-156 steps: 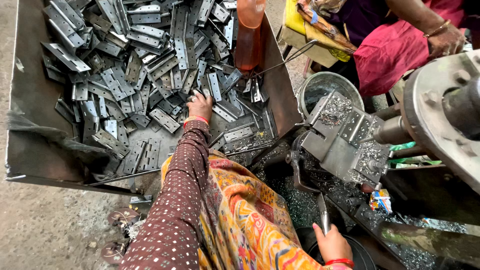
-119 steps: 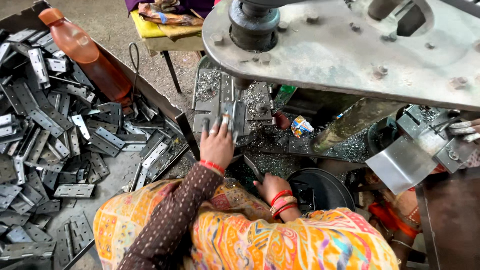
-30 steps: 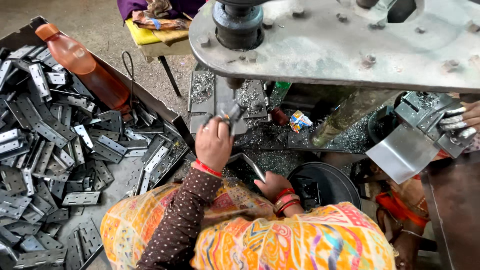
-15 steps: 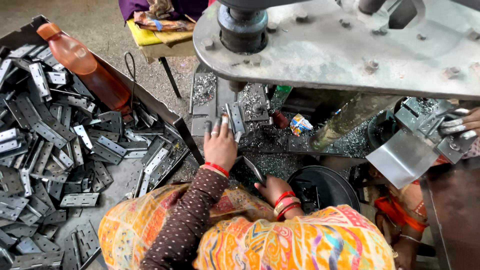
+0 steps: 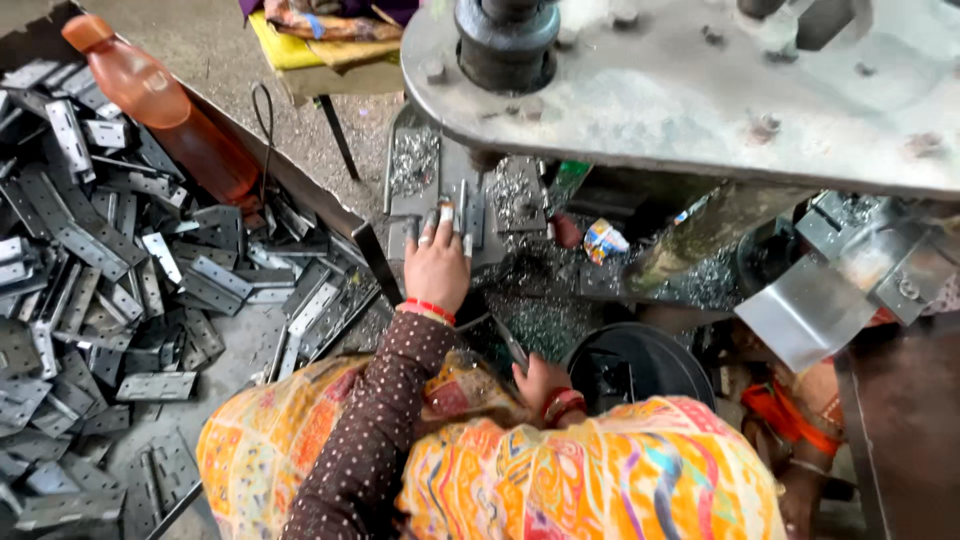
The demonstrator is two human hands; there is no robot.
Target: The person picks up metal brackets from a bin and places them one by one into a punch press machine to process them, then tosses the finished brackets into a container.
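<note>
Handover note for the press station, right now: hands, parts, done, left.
Left hand: reached forward, fingers on a small metal piece set on the press bed under the big steel plate. Whether it grips or only steadies is unclear.
Right hand: low by the lap, near a black round tub; its grasp is hidden.
Parts: perforated metal strips heaped in the tray on the left, orange bottle lying on them.
Done: one piece on the bed. Left: the heap.

Your left hand (image 5: 437,268) wears a ring and a red bangle at the wrist, above a dark brown sleeve with small white dots. Red bangles circle your right hand (image 5: 540,385); a bright patterned yellow-orange garment drapes below.
</note>
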